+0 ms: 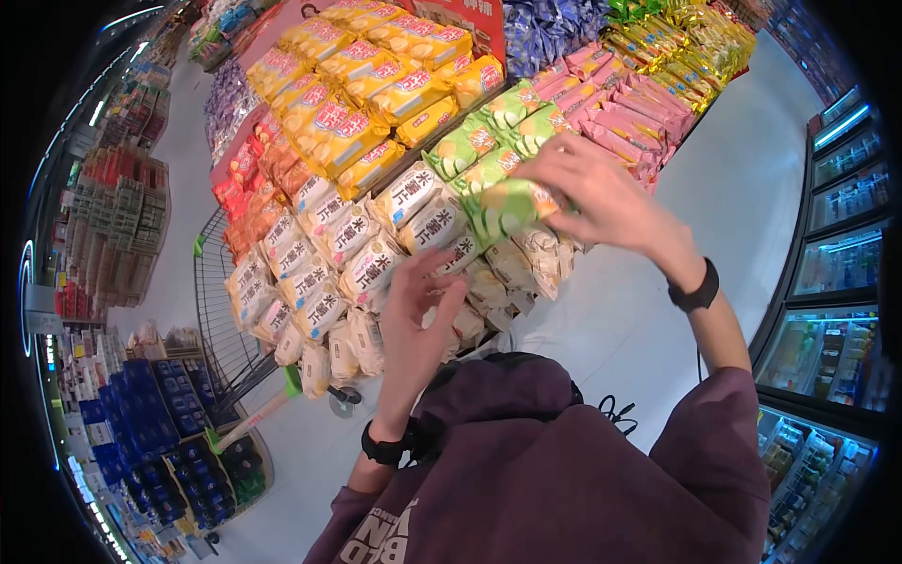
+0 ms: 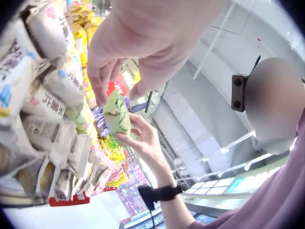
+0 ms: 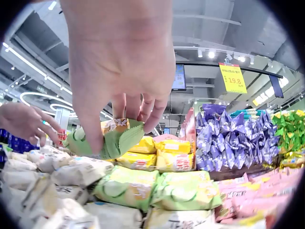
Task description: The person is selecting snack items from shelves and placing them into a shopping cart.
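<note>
My right hand [image 1: 611, 193] grips a green snack bag [image 1: 505, 212] at one end, thumb on one side and fingers on the other. The right wrist view shows this bag [image 3: 125, 140] above more green bags [image 3: 127, 186] lying in the display. My left hand [image 1: 415, 320] hovers over the white snack bags [image 1: 432, 226] with loosely bent fingers and nothing in them. In the left wrist view, the left fingertips overlap the top of the held green bag [image 2: 116, 117].
Yellow snack bags [image 1: 329, 122] are piled behind the white ones, and pink packs [image 1: 625, 113] lie at the right. A wire shopping cart [image 1: 221, 320] stands by the display's left side. Glass-door fridges [image 1: 832, 263] line the far right, past a pale floor.
</note>
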{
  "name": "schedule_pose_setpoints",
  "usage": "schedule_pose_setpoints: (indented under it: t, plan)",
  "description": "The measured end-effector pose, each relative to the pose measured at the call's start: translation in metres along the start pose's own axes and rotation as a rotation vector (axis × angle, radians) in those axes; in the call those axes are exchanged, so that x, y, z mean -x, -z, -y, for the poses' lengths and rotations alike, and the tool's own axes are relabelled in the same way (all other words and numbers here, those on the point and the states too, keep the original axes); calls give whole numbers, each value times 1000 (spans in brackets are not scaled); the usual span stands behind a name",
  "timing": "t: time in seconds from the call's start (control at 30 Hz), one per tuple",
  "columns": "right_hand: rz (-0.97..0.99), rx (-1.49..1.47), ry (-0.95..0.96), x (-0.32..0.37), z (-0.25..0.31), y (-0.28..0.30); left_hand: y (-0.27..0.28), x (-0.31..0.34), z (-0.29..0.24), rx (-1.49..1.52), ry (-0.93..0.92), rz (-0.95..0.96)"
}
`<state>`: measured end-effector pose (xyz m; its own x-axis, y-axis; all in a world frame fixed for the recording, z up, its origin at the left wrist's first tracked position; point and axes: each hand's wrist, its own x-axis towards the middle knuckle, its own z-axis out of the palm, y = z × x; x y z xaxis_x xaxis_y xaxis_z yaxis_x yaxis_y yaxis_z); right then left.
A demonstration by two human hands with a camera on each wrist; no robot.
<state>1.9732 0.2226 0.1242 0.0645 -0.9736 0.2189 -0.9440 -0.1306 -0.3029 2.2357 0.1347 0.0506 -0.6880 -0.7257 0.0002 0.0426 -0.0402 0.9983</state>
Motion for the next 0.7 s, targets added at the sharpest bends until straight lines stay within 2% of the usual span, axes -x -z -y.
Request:
schedule_pose_setpoints:
  t: [0.1,0.2,0.4,0.5,0.7]
  plan:
    - [-51,96,129,-32,-44,0,5,-15,-27,-257,-139,36]
    - [6,61,191,-62,-76,-12,9,-36,-55,-678,-325,144]
    - [88,-85,213,-96,-95,-46,9,-109,-48,-1075,-614,208]
    - [106,-71,222,-98,-100,-50,11,-141,-25,-1141,-676,268]
    - [46,-25,271,-92,-101,-41,5,-156,-14,-1130,-595,300]
